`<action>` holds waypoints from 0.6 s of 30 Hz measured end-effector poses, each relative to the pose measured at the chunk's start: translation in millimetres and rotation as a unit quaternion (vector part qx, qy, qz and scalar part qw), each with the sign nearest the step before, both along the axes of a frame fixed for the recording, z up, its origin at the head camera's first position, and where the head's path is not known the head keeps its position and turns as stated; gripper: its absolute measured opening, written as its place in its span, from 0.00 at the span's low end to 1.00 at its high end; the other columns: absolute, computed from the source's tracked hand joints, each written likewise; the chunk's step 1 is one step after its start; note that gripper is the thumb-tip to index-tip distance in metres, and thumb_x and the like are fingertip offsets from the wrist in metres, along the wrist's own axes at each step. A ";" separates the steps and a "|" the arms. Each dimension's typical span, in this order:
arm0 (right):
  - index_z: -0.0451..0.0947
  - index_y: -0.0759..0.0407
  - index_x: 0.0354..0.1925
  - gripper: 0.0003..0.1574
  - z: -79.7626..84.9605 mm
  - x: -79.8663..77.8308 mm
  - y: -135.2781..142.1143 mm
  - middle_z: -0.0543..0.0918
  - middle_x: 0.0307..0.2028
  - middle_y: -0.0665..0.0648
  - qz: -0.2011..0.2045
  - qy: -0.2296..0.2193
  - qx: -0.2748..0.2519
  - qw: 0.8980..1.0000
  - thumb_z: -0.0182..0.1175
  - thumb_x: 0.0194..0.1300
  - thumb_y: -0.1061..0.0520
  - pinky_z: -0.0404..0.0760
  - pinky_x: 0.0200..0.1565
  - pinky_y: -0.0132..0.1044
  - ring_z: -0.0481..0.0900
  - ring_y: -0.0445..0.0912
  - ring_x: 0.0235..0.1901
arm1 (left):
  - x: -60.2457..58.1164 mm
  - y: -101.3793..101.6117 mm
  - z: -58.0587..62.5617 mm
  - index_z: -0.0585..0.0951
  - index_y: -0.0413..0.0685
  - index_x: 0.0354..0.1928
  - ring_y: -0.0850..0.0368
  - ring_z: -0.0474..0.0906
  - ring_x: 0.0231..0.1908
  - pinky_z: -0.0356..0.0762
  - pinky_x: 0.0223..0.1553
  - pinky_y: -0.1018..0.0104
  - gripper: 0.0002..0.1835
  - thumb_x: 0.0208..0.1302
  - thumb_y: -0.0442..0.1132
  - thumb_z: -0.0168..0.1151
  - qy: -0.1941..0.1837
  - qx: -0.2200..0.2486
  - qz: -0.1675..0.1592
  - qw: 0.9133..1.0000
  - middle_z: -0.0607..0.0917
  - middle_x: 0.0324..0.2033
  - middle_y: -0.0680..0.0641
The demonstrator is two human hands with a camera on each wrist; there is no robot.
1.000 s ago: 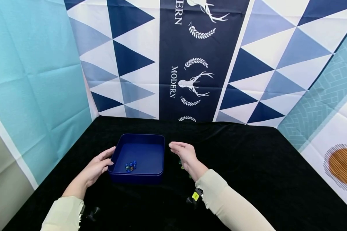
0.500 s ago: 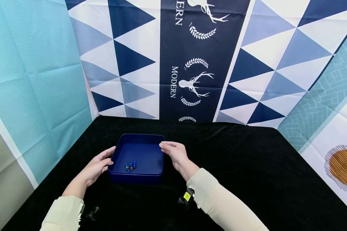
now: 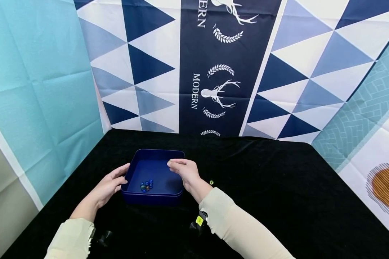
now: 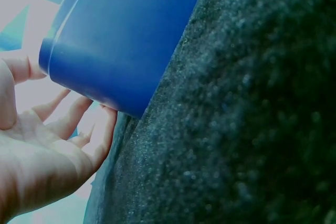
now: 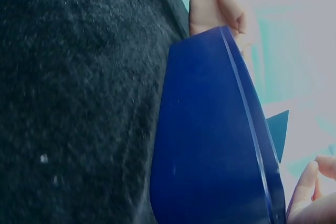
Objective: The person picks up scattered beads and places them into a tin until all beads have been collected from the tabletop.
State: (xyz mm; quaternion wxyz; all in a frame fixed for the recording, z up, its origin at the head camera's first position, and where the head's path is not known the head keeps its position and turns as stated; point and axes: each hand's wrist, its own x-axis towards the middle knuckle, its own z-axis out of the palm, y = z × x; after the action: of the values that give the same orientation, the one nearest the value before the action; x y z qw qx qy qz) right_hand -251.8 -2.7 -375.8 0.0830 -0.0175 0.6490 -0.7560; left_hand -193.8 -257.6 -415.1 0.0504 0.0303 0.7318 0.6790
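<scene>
A blue square box stands on the black cloth, with several small glass marbles, blue and amber, gathered near its front left. My left hand touches the box's left side. In the left wrist view, the left thumb is at the box rim and the bent fingers lie lower along the same wall. My right hand is over the right part of the box, thumb and fingertips together in a pinch. A small marble sits at those fingertips, mostly covered by them. The right wrist view shows the box's outer wall.
A yellow-green marble lies on the black cloth, right of the box beside my right wrist. Patterned fabric hangs behind the table, and a turquoise curtain hangs at the left.
My right hand has moved left from beside the box, over its right rim, fingertips still pinched. The left hand and the marbles in the box stay put.
</scene>
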 end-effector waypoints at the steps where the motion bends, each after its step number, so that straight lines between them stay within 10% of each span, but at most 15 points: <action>1: 0.80 0.73 0.43 0.16 -0.1 0.3 -1.4 0.84 0.35 0.57 0.000 -0.002 0.000 1.000 0.65 0.55 0.67 0.77 0.47 0.39 0.82 0.50 0.37 | -0.2 0.0 -0.1 0.48 0.41 0.72 0.42 0.53 0.64 0.67 0.51 0.67 0.35 0.63 0.28 0.45 0.000 0.001 0.000 1.000 0.50 0.69 0.34; 18: 0.80 0.69 0.44 0.16 1.0 5.6 -1.7 0.84 0.38 0.57 0.008 -0.002 0.010 1.000 0.66 0.55 0.64 0.75 0.49 0.40 0.80 0.55 0.44 | -2.0 -0.8 -2.6 0.49 0.40 0.72 0.42 0.54 0.63 0.66 0.50 0.70 0.35 0.63 0.28 0.45 0.006 0.004 -0.002 1.000 0.50 0.69 0.34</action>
State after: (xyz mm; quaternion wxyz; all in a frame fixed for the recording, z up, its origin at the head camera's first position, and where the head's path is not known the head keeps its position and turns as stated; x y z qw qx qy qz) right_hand -246.2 -4.4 -374.8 0.0909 -0.0205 0.6561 -0.7489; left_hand -195.8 -258.4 -417.7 0.0475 0.0356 0.7291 0.6818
